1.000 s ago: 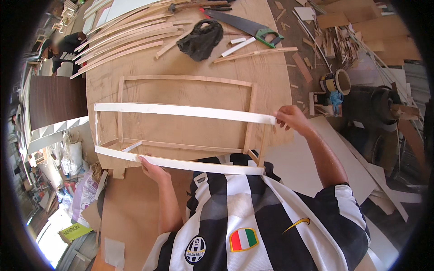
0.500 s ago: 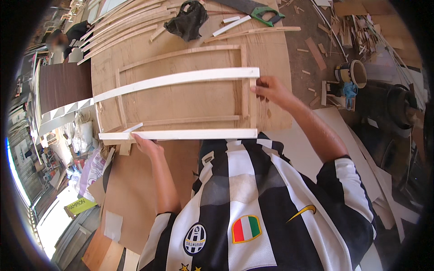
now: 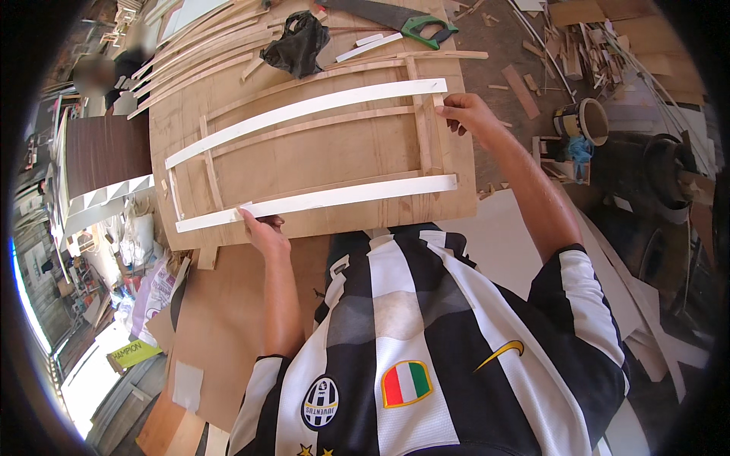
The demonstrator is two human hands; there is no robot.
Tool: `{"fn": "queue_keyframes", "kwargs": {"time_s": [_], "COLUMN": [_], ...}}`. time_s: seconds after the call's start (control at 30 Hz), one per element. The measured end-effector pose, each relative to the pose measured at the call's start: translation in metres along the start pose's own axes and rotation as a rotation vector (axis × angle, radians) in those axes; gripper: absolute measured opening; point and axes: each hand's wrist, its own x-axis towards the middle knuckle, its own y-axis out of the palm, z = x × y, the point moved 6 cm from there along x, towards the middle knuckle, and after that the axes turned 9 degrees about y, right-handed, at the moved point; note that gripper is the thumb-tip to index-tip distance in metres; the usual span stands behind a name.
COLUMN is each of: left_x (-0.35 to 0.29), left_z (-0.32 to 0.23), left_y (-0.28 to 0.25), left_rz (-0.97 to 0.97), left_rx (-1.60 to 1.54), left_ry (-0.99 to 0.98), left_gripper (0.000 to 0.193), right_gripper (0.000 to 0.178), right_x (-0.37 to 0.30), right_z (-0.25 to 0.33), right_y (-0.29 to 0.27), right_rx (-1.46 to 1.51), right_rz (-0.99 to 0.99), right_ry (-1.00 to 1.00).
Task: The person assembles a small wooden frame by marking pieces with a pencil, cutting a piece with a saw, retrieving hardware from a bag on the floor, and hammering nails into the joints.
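Note:
A rectangular wooden frame with white-faced long rails (image 3: 304, 112) lies tilted over the plywood worktop (image 3: 319, 157). Bare wood shows on its short crosspieces and on the slats beneath. My left hand (image 3: 266, 232) is closed around the near white rail, left of its middle, thumb on top and some fingers hidden underneath. At the far right corner, my right hand (image 3: 465, 115) pinches the frame's right end piece. Both forearms reach in from the lower side of the view.
Beyond the frame lie a handsaw (image 3: 427, 29) with a green and black handle, a crumpled black bag (image 3: 296, 47) and several thin wooden strips (image 3: 205, 55). A bucket (image 3: 585, 121) stands on the floor at right among offcuts. Other people are at far left.
The frame has moved away from me and turned, its right end rising farther back. Both hands have travelled with it, the right one forward. More of the near worktop edge shows.

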Motion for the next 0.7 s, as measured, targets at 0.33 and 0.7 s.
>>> {"fn": "queue_keyframes", "kwargs": {"time_s": [0.33, 0.7], "left_x": [-0.009, 0.038], "left_z": [-0.009, -0.009], "left_y": [-0.013, -0.111], "left_rz": [0.067, -0.335], "left_rx": [0.023, 0.089], "left_ry": [-0.012, 0.123], "left_gripper": [0.049, 0.037], "right_gripper": [0.040, 0.023], "right_x": [-0.013, 0.000], "right_z": [0.031, 0.222], "right_y": [-0.018, 0.034], "right_rx": [-0.195, -0.870], "right_rz": [-0.101, -0.486], "right_ry": [0.021, -0.484]}}
